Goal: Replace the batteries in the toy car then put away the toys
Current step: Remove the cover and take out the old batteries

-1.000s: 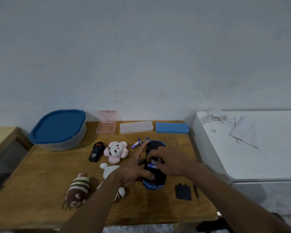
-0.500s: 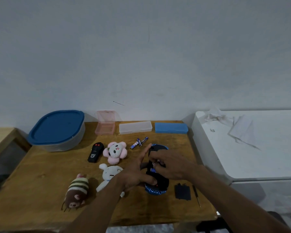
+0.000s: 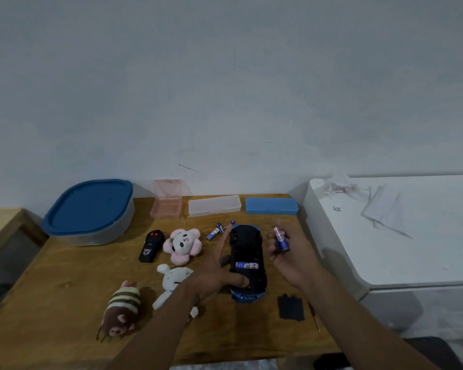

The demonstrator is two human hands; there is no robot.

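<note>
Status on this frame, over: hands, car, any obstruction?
Left hand flat, steadying upturned toy car. Right hand holding loose battery. One cell seated in open bay; cover off beside car. Nothing in the way.

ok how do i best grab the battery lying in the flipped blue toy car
Probably from above: the blue-and-white cylindrical battery lies crosswise in the open bay of the upturned blue toy car, only its top showing. Hook a fingertip at one end, then pinch its middle.

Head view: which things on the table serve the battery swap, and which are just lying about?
In use: upturned blue toy car, blue battery in right hand, loose blue batteries, black battery cover, thin screwdriver.
Lying about: three plush toys, black remote, blue-lidded tub, three plastic boxes.
</note>
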